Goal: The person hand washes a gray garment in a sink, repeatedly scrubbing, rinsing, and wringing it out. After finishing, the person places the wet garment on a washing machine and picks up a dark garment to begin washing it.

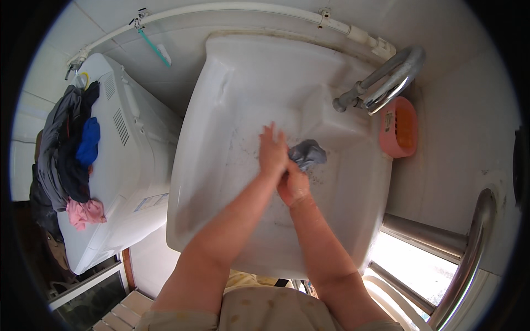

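Observation:
Over the basin of a white ceramic sink (248,240), both hands are close together on a small wet grey cloth (309,154). My right hand (295,184) is closed around the cloth's gathered lower left part, and the rest sticks out beyond it. Pressed against the cloth and the right hand, my left hand (273,151) has its fingers extended and is blurred. Dark specks lie on the basin floor around the hands. The part of the cloth between the palms is hidden.
A metal faucet (389,80) reaches over the sink's upper right corner, beside a pink soap dish (391,142). At left, dark, blue and pink clothes lie on a white washing machine (124,165). A green-handled brush (154,47) hangs from a white pipe (248,7). Metal rails (426,236) stand at right.

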Action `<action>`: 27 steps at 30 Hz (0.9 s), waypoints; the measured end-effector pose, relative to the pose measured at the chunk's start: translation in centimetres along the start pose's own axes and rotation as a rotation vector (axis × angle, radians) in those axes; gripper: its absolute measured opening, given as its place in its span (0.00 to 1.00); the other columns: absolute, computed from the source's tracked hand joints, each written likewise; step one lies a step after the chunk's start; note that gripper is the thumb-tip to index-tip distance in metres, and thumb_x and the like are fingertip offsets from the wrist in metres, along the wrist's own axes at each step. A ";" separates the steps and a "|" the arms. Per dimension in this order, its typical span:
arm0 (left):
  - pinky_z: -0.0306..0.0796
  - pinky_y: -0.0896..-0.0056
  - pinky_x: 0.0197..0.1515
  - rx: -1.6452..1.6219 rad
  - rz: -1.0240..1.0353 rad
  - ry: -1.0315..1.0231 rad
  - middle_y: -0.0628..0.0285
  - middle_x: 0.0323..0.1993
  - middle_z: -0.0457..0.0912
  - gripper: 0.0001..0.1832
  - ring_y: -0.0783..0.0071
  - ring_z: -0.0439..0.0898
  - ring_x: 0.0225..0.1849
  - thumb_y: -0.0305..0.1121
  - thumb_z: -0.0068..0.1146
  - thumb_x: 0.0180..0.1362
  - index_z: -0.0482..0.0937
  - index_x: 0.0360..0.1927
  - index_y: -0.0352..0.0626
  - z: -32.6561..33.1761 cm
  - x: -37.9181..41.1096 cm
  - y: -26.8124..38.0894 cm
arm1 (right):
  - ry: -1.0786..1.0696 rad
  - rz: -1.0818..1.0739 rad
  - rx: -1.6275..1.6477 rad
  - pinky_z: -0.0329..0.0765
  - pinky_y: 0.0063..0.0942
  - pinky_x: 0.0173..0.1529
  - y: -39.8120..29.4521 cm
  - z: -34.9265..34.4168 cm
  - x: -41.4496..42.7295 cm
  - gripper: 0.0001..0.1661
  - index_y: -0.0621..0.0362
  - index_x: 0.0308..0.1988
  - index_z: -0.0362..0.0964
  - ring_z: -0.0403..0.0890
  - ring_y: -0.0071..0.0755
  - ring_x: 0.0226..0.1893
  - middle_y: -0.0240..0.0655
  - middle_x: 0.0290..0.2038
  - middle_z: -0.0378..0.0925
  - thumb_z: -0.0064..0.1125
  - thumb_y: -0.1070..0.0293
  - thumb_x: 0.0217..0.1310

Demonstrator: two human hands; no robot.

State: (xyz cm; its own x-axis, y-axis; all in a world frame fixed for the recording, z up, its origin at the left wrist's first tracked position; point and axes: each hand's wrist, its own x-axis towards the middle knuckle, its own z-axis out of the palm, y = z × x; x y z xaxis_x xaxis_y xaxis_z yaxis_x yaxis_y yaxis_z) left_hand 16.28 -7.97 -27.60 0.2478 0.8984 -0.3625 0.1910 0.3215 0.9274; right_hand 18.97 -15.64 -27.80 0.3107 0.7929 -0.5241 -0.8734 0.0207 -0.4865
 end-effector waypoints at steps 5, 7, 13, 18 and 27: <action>0.55 0.62 0.64 0.262 0.377 0.057 0.47 0.63 0.62 0.29 0.56 0.63 0.63 0.45 0.33 0.67 0.54 0.67 0.39 2.4 -4.4 -2.6 | -0.063 -0.062 0.140 0.58 0.28 0.65 -1.1 -0.1 -0.2 0.27 0.56 0.63 0.58 0.63 0.30 0.61 0.31 0.61 0.63 0.45 0.65 0.66; 0.51 0.60 0.66 0.419 0.328 0.011 0.47 0.65 0.59 0.29 0.55 0.57 0.66 0.46 0.32 0.67 0.54 0.67 0.41 2.2 -4.3 -1.6 | -0.057 -0.081 0.203 0.60 0.30 0.64 -1.6 -1.0 0.0 0.26 0.54 0.63 0.58 0.64 0.31 0.61 0.32 0.61 0.64 0.44 0.64 0.66; 0.50 0.43 0.65 0.512 0.026 -0.215 0.50 0.68 0.54 0.34 0.51 0.49 0.70 0.54 0.35 0.65 0.54 0.68 0.44 -1.9 1.6 0.4 | 0.038 -0.020 -0.053 0.72 0.28 0.47 -1.7 0.2 0.3 0.20 0.49 0.58 0.63 0.73 0.32 0.47 0.33 0.49 0.72 0.43 0.60 0.68; 0.59 0.45 0.60 0.004 -0.540 -0.484 0.50 0.64 0.62 0.43 0.54 0.59 0.66 0.63 0.47 0.57 0.55 0.67 0.43 -5.7 3.6 0.4 | 0.119 0.172 -0.220 0.50 0.24 0.16 -2.5 1.4 -0.1 0.10 0.52 0.41 0.68 0.60 0.21 0.13 0.28 0.17 0.64 0.52 0.60 0.63; 0.72 0.63 0.48 -0.231 -0.524 -0.671 0.61 0.42 0.75 0.26 0.70 0.75 0.48 0.29 0.58 0.56 0.68 0.59 0.49 -8.9 5.6 -3.7 | -0.222 0.401 -1.187 0.69 0.23 0.26 -3.0 -5.3 1.2 0.26 0.54 0.46 0.70 0.74 0.24 0.28 0.32 0.31 0.75 0.64 0.54 0.49</action>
State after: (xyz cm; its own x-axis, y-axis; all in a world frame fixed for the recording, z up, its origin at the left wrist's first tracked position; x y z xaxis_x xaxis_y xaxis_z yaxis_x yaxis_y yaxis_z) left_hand 8.50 -1.48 -32.20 0.7015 0.2766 -0.6568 0.2579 0.7606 0.5957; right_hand 23.96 -17.98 -30.61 -0.0656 0.7041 -0.7070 0.0149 -0.7078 -0.7063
